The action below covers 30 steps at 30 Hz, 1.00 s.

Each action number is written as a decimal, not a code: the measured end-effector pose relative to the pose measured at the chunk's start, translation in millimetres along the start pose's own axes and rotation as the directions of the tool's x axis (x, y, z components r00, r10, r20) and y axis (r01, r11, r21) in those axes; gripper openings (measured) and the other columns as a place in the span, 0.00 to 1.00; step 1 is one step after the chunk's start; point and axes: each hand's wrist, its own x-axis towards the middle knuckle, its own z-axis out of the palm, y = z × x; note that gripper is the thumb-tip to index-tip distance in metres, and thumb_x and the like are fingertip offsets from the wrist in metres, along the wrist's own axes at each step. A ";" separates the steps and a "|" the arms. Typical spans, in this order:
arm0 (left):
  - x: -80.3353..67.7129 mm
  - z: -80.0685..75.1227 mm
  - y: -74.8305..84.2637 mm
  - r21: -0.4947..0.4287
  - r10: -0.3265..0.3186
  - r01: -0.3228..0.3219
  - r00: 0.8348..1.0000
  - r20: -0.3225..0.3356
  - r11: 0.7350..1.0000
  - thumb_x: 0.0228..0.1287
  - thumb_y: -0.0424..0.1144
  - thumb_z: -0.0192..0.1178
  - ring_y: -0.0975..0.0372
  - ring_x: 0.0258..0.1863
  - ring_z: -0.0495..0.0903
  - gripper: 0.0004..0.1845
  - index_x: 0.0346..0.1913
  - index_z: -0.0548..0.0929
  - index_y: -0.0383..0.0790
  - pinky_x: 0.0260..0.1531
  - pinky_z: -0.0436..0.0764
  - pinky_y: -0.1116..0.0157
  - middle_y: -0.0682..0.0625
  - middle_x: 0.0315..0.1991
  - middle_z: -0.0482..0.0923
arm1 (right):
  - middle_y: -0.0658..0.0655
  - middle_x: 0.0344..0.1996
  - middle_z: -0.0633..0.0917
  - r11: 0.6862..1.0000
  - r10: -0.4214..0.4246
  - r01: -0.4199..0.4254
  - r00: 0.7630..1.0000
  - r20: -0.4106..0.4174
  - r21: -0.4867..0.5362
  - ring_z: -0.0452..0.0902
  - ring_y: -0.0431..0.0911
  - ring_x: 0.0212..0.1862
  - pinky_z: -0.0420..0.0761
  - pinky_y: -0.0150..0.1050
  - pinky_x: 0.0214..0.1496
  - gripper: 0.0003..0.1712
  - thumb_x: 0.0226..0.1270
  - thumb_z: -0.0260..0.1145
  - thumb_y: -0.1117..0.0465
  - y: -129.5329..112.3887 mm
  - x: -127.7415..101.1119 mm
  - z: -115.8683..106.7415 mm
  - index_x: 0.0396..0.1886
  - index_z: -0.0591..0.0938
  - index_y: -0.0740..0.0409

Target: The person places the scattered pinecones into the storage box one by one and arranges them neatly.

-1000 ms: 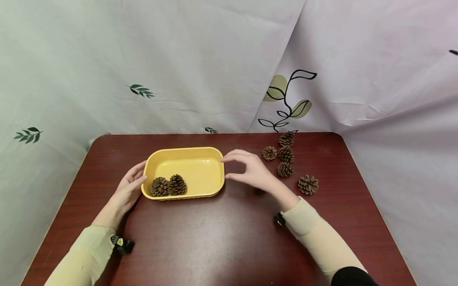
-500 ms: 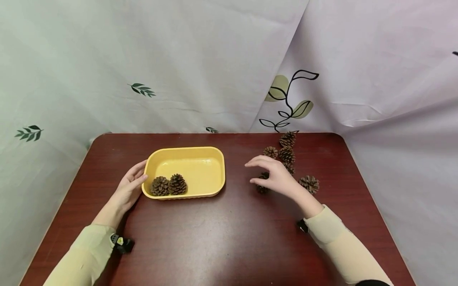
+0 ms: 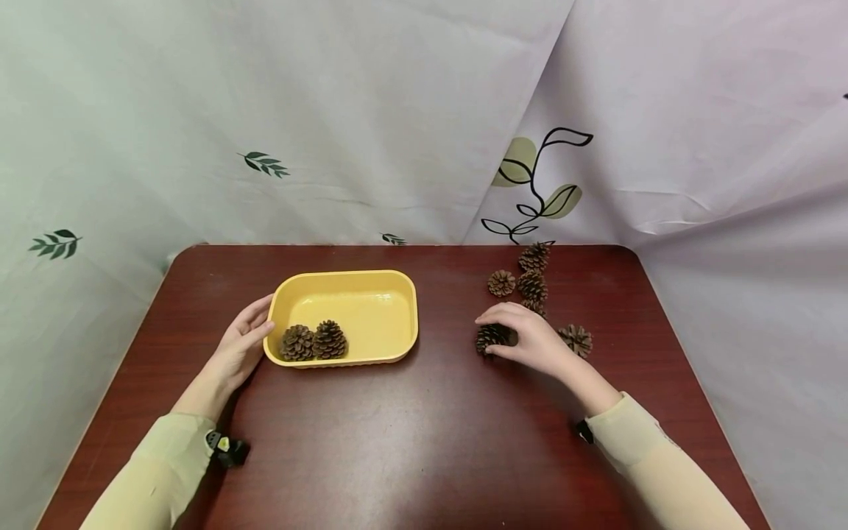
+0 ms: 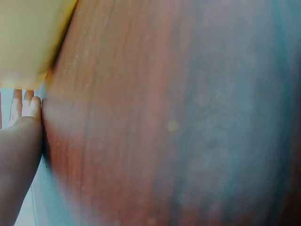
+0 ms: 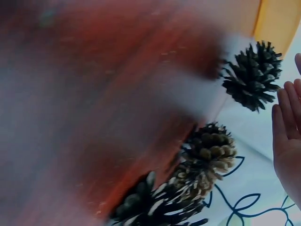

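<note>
My left hand (image 3: 238, 344) rests against the left end of a yellow tray (image 3: 387, 352), its thumb tip at the rim and its fingers along the outside. Two pine cones (image 3: 329, 340) sit together in the tray's near left part. Over on the right, my right hand (image 3: 536, 340) arches around a dark pine cone (image 3: 489, 338) on the table, fingers above it and thumb in front. In the right wrist view the straight fingers (image 5: 291, 110) end right at the edge of that pine cone (image 5: 253, 75).
Several more pine cones (image 3: 533, 285) lie behind the right hand toward the table's back edge, and one cone (image 3: 578, 339) lies beside the right wrist. The dark red table (image 3: 391, 434) meets a hanging white cloth (image 3: 371, 132) with leaf prints at the back.
My right hand has moved right from the tray's right end to the dark pine cone and come down around it. My left hand and the tray stay where they were.
</note>
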 end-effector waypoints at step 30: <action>-0.5 1.7 0.3 -0.004 -0.007 0.007 1.000 -0.008 1.000 0.70 0.20 0.39 0.65 0.57 0.74 0.27 0.71 0.56 0.34 0.52 0.77 0.71 0.52 0.61 0.71 | 0.51 0.50 0.79 0.985 -0.076 0.087 0.994 0.079 -0.152 0.72 0.44 0.56 0.70 0.40 0.59 0.26 0.50 0.75 0.62 11.8 -9.2 5.8 0.52 0.80 0.56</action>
